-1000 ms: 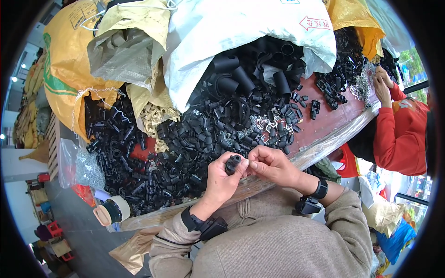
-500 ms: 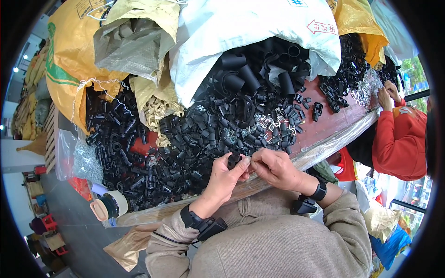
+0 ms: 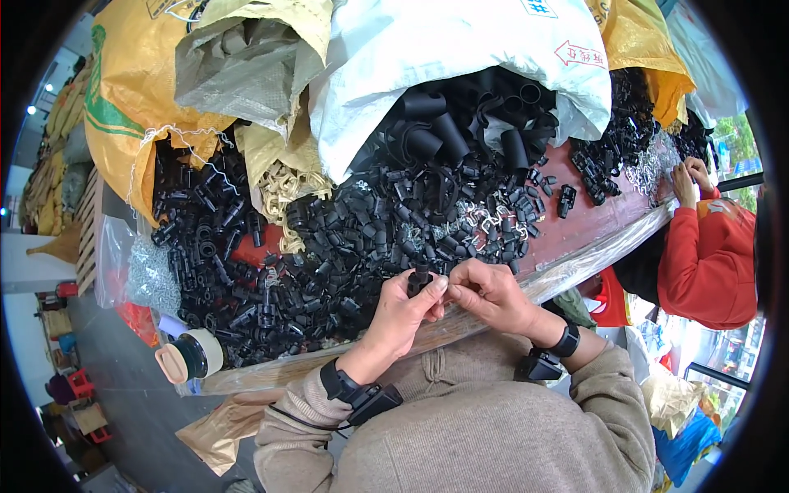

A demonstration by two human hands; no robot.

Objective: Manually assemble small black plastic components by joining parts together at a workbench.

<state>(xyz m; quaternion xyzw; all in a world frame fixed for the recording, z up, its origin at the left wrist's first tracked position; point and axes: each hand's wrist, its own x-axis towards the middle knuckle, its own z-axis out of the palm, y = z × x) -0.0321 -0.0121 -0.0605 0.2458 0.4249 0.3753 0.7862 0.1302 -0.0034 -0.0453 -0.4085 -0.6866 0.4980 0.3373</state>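
At the near edge of the bench [image 3: 592, 234], just above my lap, my left hand [image 3: 400, 312] pinches a small black plastic fitting [image 3: 419, 279] between thumb and fingers, standing it upright. My right hand [image 3: 486, 294] is curled close against it, fingertips pressed to the left thumb beside the fitting; whether they grip some small piece of their own I cannot tell. Compared with a second ago the hands have hardly shifted: the same fitting sat between them then, only my head has tipped so that the heap lies a little differently in view. I judge that I am in the middle of working on this one piece, not picking a fresh one.

Beyond my hands spreads a heap of black plastic parts [image 3: 353, 238], matt, hard and knobbly, with short black tubes [image 3: 460, 135] spilling from a white woven sack [image 3: 444, 57] at the far side. Yellow sacks [image 3: 123, 107] slump to the far left. Small bright wire clips [image 3: 493, 220] glint among the parts. A tape roll [image 3: 193, 355] sits near left. To the right, a person in a red sleeve [image 3: 699, 263] works at the same bench.
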